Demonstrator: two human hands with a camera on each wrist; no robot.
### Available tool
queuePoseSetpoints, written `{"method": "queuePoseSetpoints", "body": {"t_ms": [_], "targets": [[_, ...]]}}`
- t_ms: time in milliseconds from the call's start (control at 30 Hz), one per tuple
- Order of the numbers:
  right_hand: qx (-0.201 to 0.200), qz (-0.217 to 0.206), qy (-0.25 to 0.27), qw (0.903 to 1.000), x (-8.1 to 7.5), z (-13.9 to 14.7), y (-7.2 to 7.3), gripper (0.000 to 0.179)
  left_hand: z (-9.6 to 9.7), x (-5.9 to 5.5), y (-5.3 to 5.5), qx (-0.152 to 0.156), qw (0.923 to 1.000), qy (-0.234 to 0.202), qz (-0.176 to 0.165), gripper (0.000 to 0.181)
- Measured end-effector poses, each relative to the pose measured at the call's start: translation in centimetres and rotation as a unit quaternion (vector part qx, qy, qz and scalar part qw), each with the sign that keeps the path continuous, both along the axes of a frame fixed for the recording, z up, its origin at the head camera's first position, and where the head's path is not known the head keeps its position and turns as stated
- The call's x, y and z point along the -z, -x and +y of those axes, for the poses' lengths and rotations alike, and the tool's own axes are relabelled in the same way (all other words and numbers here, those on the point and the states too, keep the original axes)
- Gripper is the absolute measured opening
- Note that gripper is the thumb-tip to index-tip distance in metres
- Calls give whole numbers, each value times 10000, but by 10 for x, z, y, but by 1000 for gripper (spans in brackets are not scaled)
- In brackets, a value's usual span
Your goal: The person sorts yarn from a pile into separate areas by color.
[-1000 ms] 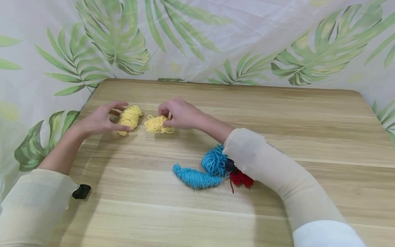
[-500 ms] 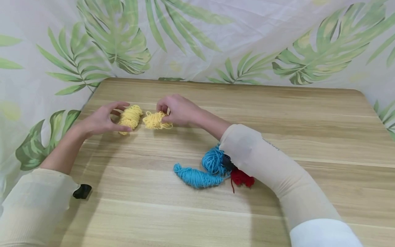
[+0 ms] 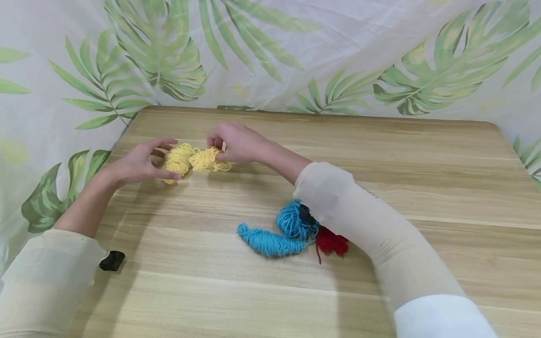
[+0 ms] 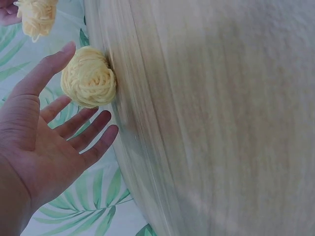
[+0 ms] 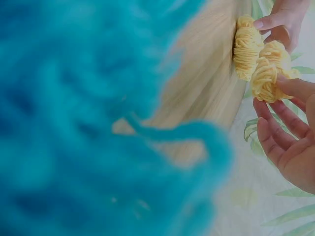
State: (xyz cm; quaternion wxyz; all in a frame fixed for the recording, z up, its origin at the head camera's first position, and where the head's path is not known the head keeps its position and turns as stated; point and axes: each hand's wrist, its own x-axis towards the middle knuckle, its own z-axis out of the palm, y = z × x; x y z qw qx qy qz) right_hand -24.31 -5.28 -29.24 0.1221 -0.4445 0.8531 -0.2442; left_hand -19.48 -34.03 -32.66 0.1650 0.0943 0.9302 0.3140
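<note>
In the head view, a yellow yarn bundle (image 3: pixel 178 158) lies at the far left of the table. My left hand (image 3: pixel 134 162) reaches around it from the left, fingers spread and thumb at its near end; the left wrist view shows the fingers loosely extended beside the yellow yarn bundle (image 4: pixel 91 81). A second, looser yellow yarn bundle (image 3: pixel 202 160) is pinched between the thumb and fingers of my right hand (image 3: pixel 243 143). Its left end comes right up to the first bundle. Seen from the right wrist, the pinched yellow bundle (image 5: pixel 266 81) overlaps the other.
Nearer on the wooden table (image 3: pixel 190 291) are a round blue yarn ball (image 3: pixel 291 220), a long blue yarn bundle (image 3: pixel 268 242) and red yarn (image 3: pixel 331 241), partly under my right forearm. A leaf-print cloth (image 3: pixel 262 51) hangs behind the table's back edge.
My right hand has moved left and slightly away, bringing its yellow yarn bundle up to the other one. My left hand has stayed almost still.
</note>
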Motion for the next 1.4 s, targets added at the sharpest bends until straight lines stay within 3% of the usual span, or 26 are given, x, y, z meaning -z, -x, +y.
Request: {"method": "queuePoseSetpoints", "body": {"t_ms": [500, 1400], "targets": [[-21, -313, -178, 9993, 10, -20, 3, 16, 0, -3, -2, -4, 10000, -39, 29, 92], [143, -244, -438, 9986, 23, -43, -1, 20, -3, 0, -2, -16, 9999, -150, 15, 91]]}}
